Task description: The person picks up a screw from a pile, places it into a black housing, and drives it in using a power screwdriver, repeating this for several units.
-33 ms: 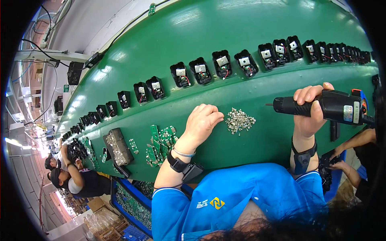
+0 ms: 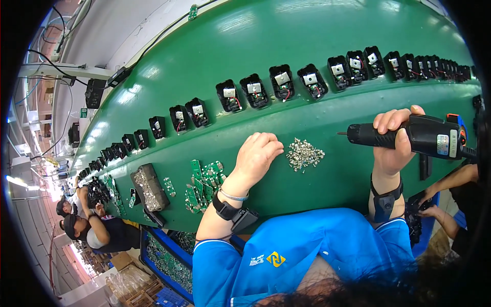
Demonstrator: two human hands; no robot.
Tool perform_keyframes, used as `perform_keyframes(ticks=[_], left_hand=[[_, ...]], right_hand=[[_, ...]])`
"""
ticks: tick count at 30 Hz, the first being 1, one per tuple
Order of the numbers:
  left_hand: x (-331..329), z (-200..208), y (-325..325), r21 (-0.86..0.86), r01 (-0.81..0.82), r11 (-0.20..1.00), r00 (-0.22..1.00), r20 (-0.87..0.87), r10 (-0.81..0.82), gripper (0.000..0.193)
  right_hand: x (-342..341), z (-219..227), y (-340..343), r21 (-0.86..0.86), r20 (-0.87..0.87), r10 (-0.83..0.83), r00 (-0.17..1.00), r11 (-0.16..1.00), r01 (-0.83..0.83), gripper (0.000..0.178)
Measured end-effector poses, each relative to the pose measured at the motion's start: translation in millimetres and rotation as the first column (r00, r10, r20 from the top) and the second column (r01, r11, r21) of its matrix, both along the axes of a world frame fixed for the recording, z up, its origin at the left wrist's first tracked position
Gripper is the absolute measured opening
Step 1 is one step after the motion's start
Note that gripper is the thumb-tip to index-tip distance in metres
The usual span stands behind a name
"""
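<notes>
My right hand (image 2: 394, 135) grips a black electric screwdriver (image 2: 432, 134), held level above the green table, its thin bit pointing left. My left hand (image 2: 260, 156) is closed, thumb and fingertips pressed together beside a heap of small silver screws (image 2: 304, 154). Whatever may sit between those fingertips is too small or hidden to make out. Left of that wrist lies a loose pile of green circuit boards (image 2: 202, 187). Beyond both hands runs a row of open black housings (image 2: 283, 82), each with a silver metal plate and several with red wires.
A dark box of small metal parts (image 2: 148, 187) stands left of the boards. Blue bins (image 2: 169, 256) below the table edge hold more boards. Co-workers (image 2: 97, 230) are at the far left, and another person's arms (image 2: 445, 197) reach in at right.
</notes>
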State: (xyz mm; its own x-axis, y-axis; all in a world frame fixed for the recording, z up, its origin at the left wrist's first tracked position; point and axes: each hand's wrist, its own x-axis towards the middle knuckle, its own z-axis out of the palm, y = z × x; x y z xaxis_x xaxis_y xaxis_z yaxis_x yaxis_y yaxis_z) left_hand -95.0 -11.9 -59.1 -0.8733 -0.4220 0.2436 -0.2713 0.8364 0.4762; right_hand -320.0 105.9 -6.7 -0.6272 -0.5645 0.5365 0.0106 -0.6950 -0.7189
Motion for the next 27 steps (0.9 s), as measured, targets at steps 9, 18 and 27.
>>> perform_keyframes(ticks=[9,18,27], left_hand=[[-49.0,9.8,22.8,0.927,0.336,-0.169,0.83,-0.206,0.518,0.009],[-63.7,6.2,28.6,0.85,0.407,-0.336,0.848,-0.215,0.484,0.015],[-66.5,9.1,31.1,0.881,0.385,-0.274,0.858,-0.233,0.457,0.018]], right_hand=[[0.8,44.4,-5.1,-0.17,0.102,0.09,0.991,0.983,-0.072,0.043],[8.4,48.4,-14.7,-0.184,0.156,0.192,0.969,0.969,-0.163,0.048],[10.1,50.4,-13.9,-0.141,0.136,0.186,0.973,0.976,-0.167,0.049]])
